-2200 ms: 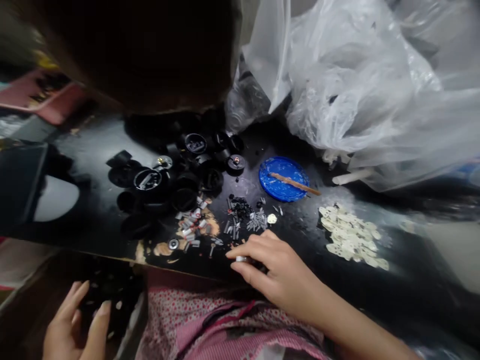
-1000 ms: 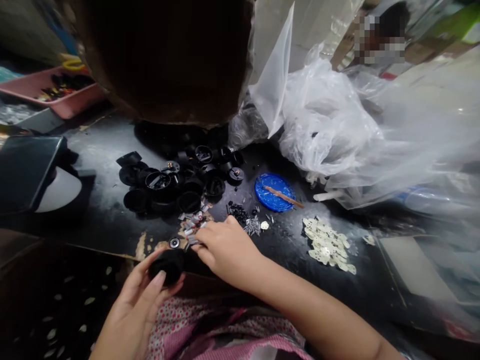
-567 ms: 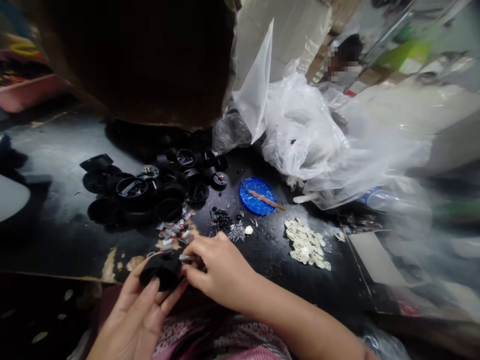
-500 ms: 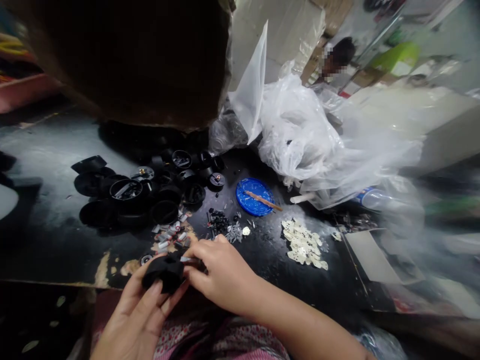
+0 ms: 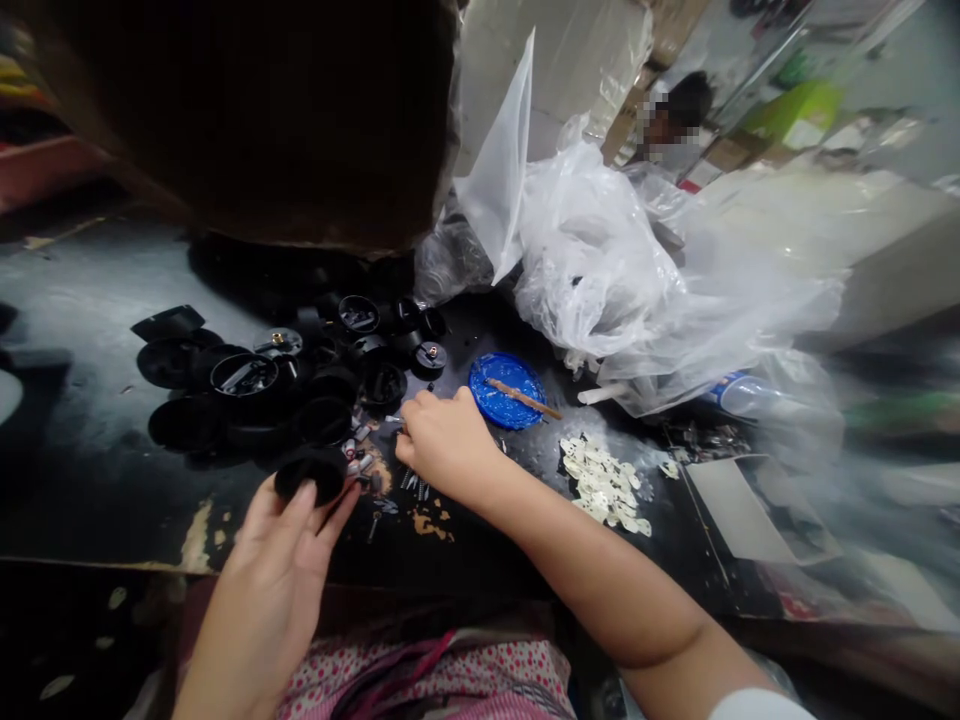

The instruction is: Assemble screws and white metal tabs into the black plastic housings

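My left hand (image 5: 281, 550) is wrapped around a round black plastic housing (image 5: 311, 476), its dark hollow facing up, held above the table's near side. My right hand (image 5: 442, 435) reaches over the small parts, its fingers pinched. A small grey piece (image 5: 393, 420) shows at those fingertips; its kind I cannot make out. Just below the right hand lie springs and small metal bits (image 5: 412, 485), partly covered by it. Small grey and white cylinders (image 5: 358, 462) lie between the two hands. A blue lid (image 5: 506, 390) with grease-like smears and a brown stick (image 5: 523, 398) across it is right behind the right hand.
More black housings (image 5: 247, 375) crowd the table's left, some with parts inside. Thin cream-coloured plates (image 5: 604, 485) form a pile to the right. Clear plastic bags (image 5: 592, 260) and a large dark box opening (image 5: 262, 120) stand behind. Far back is another person (image 5: 679, 110).
My right hand has left the black housing and moved forward over the small parts. My left hand still holds the housing, now slightly farther forward and to the left.
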`<state>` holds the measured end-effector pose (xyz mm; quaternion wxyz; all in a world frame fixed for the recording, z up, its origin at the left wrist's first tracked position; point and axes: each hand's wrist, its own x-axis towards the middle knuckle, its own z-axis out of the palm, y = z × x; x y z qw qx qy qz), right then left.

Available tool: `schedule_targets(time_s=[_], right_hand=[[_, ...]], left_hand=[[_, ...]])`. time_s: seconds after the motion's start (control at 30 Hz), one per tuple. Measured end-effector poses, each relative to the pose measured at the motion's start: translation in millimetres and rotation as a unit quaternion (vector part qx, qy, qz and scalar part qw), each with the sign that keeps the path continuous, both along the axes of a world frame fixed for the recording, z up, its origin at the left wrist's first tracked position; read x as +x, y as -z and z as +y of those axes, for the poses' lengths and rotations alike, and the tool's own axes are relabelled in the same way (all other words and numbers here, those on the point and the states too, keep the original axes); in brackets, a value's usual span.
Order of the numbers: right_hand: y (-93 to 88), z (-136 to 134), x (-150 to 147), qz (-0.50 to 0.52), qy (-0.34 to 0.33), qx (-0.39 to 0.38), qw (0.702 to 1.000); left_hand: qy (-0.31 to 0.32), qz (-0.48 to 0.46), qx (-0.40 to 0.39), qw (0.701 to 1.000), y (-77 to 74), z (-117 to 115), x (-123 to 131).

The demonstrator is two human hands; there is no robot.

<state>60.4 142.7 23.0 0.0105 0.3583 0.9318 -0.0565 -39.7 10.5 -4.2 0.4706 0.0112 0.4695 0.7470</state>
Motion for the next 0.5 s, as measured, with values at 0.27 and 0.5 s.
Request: schedule_targets(time_s=[0.27,0.5], right_hand=[[-3.7,-39,27,0.156,0.006,-0.12,0.981],[-7.0,-45,48,0.33,0.068,-0.234,0.912]], left_hand=[[-0.008,-0.117,-0.025,0.993,-9.3,10,20],[0.025,-0.083,-0.008,0.996,-13.2,4,32]])
